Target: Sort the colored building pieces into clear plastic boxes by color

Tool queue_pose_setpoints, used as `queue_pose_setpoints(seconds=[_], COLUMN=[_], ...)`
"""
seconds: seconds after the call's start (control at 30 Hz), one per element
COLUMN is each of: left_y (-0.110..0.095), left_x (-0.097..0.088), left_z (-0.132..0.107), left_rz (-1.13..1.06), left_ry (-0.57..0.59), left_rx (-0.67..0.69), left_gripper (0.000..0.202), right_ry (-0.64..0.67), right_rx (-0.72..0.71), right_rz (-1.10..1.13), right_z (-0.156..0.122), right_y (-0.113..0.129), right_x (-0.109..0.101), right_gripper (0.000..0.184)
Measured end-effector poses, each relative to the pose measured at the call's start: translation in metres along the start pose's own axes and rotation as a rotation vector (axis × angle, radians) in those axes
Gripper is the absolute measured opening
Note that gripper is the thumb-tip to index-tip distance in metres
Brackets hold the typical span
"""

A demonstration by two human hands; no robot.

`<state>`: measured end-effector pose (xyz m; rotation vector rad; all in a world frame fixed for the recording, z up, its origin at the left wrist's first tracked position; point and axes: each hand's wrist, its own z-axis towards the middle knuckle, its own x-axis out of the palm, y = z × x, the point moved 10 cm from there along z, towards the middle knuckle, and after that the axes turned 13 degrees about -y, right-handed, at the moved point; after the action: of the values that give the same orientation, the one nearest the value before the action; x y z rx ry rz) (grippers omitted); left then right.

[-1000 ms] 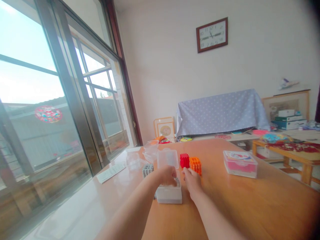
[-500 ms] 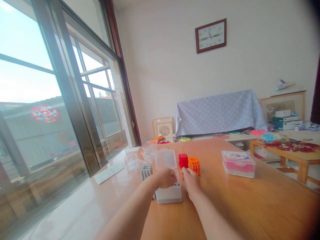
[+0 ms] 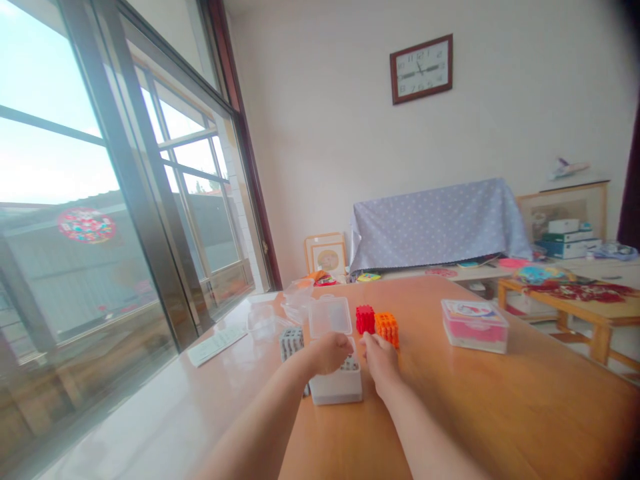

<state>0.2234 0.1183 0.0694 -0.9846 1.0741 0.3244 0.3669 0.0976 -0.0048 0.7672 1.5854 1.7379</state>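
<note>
My left hand (image 3: pixel 331 353) hangs over the open clear plastic box (image 3: pixel 337 392), its fingers curled; whatever they hold is hidden. Small pale pieces (image 3: pixel 350 364) show inside the box below it. Just right of the box, my right hand (image 3: pixel 381 359) is closed in a pinch, and what sits in it cannot be made out. Beyond that hand stand a red ridged block stack (image 3: pixel 365 320) and an orange one (image 3: pixel 387 329), side by side. A grey block stack (image 3: pixel 291 343) is left of the box, partly behind my left forearm. The box's lid (image 3: pixel 330 316) is swung back.
A closed clear box with pink contents (image 3: pixel 474 327) sits to the right on the wooden table (image 3: pixel 500 413). On the left lie a sheet of paper (image 3: pixel 217 345) and crumpled clear plastic (image 3: pixel 299 300). Windows line the left side.
My left hand has risen slightly, so more of the pale pieces in the box show. The right hand stays nearly in place, and the view has shifted a little.
</note>
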Motion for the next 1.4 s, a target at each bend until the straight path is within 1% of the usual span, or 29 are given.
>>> queue_pose_setpoints(seconds=[0.03, 0.1, 0.17, 0.27, 0.33, 0.4, 0.43, 0.5, 0.6, 0.67, 0.8, 0.93, 1.03, 1.13, 1.2, 1.3, 1.33, 1.4], left_y=[-0.001, -0.007, -0.016, -0.023, -0.019, -0.009, -0.003, 0.009, 0.025, 0.030, 0.031, 0.031, 0.025, 0.003, -0.016, -0.035, -0.036, -0.032], left_x=[-0.007, -0.027, -0.056, -0.099, -0.125, -0.145, -0.151, -0.157, -0.157, -0.155, -0.151, -0.153, -0.157, -0.153, -0.139, -0.107, -0.094, -0.070], left_z=[-0.001, -0.003, -0.007, -0.019, -0.027, -0.035, -0.038, -0.044, -0.050, -0.053, -0.057, -0.056, -0.053, -0.047, -0.042, -0.030, -0.026, -0.018], left_rz=[-0.011, -0.046, -0.119, -0.185, -0.170, -0.113, -0.080, -0.020, 0.044, 0.067, 0.084, 0.079, 0.073, 0.059, 0.029, -0.003, 0.006, 0.016], left_ry=[-0.021, -0.078, -0.176, -0.277, -0.329, -0.369, -0.369, -0.342, -0.277, -0.246, -0.218, -0.254, -0.310, -0.357, -0.340, -0.277, -0.242, -0.193], left_rx=[-0.003, 0.015, 0.072, 0.129, 0.115, 0.075, 0.062, 0.043, 0.006, -0.020, -0.040, -0.005, 0.029, 0.107, 0.163, 0.186, 0.173, 0.119], left_gripper=[0.027, 0.028, 0.027, 0.024, 0.023, 0.024, 0.025, 0.031, 0.044, 0.049, 0.046, 0.042, 0.041, 0.037, 0.034, 0.034, 0.034, 0.037], right_ry=[-0.003, -0.009, -0.010, 0.003, 0.004, 0.003, 0.002, 0.007, 0.008, 0.010, 0.021, 0.023, 0.020, 0.007, 0.003, 0.001, -0.002, -0.010], right_rx=[0.002, -0.008, -0.030, -0.044, -0.040, -0.042, -0.044, -0.050, -0.038, -0.033, -0.065, -0.072, -0.060, -0.050, -0.053, -0.057, -0.053, -0.042], right_rz=[-0.008, -0.020, -0.018, -0.015, -0.025, -0.035, -0.038, -0.038, -0.036, -0.034, -0.031, -0.038, -0.029, -0.040, -0.052, -0.044, -0.034, -0.005], right_z=[0.000, -0.001, -0.001, -0.001, -0.001, -0.001, -0.001, -0.001, 0.000, 0.000, 0.000, -0.001, -0.001, -0.002, -0.003, -0.002, -0.002, -0.001], right_y=[0.000, 0.002, 0.004, 0.004, 0.002, 0.001, 0.001, 0.001, -0.001, -0.002, 0.000, -0.001, 0.000, 0.002, 0.004, 0.005, 0.005, 0.004], right_x=[-0.001, -0.002, -0.003, -0.002, -0.002, -0.002, -0.002, -0.001, -0.001, -0.001, -0.001, 0.000, 0.000, -0.001, -0.002, -0.002, -0.002, -0.003], right_gripper=[0.036, 0.037, 0.037, 0.037, 0.038, 0.038, 0.038, 0.038, 0.037, 0.037, 0.038, 0.039, 0.038, 0.037, 0.038, 0.038, 0.038, 0.039])
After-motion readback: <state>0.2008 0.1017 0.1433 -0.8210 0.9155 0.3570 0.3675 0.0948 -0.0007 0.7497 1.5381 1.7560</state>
